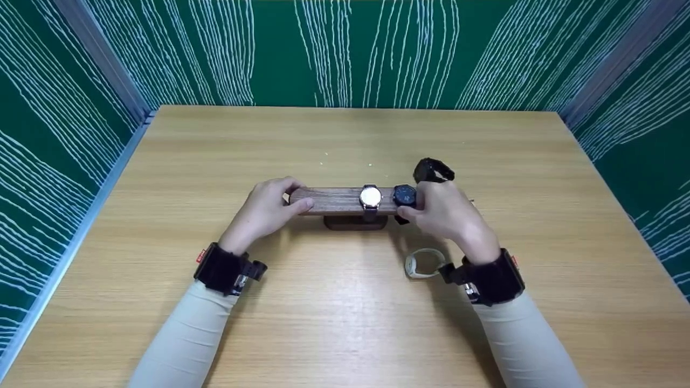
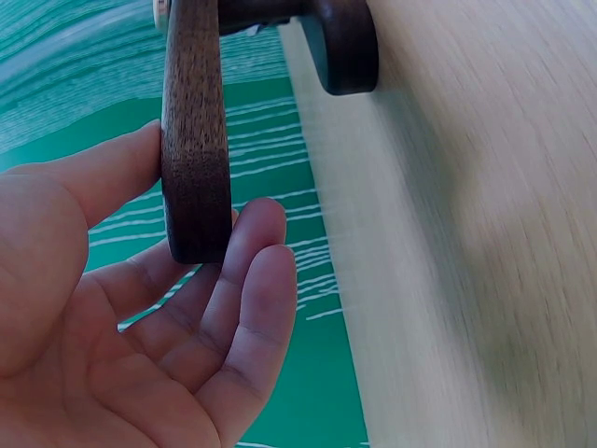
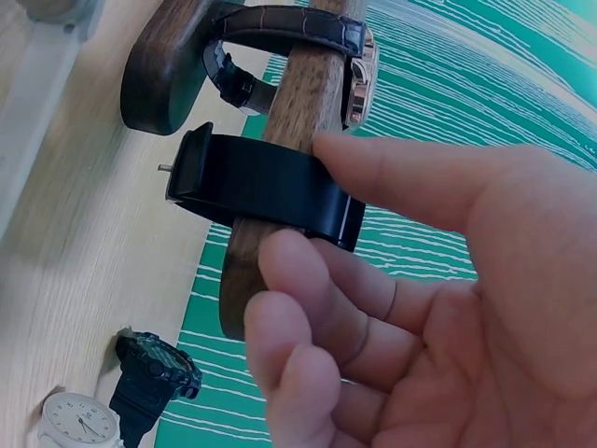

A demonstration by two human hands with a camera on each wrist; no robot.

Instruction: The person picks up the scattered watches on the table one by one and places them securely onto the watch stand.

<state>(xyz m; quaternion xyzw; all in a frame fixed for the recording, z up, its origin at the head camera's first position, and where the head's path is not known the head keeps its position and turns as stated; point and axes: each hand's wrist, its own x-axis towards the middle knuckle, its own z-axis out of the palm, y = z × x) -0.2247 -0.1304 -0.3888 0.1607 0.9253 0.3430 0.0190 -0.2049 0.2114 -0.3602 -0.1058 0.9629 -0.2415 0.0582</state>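
Observation:
A dark wooden watch stand (image 1: 334,200) stands mid-table, its long bar held up above an oval base (image 1: 356,222). My left hand (image 1: 267,207) grips the bar's left end; in the left wrist view the thumb presses one face of the bar (image 2: 194,140) while the fingers curl round its end. Strapped on the bar is a watch with a pale dial (image 1: 371,195) and dark leather band. To its right sits a black watch (image 1: 404,195), its black band (image 3: 270,182) looped round the bar. My right hand (image 1: 450,213) pinches this watch between thumb and fingers near the bar's right end.
A chunky black watch (image 1: 427,170) lies behind my right hand. Nearer me, a white watch (image 1: 411,265) rests on the wooden table (image 1: 334,323) beside the right wrist camera. Green walls with white streaks (image 1: 280,54) border the table's back and sides.

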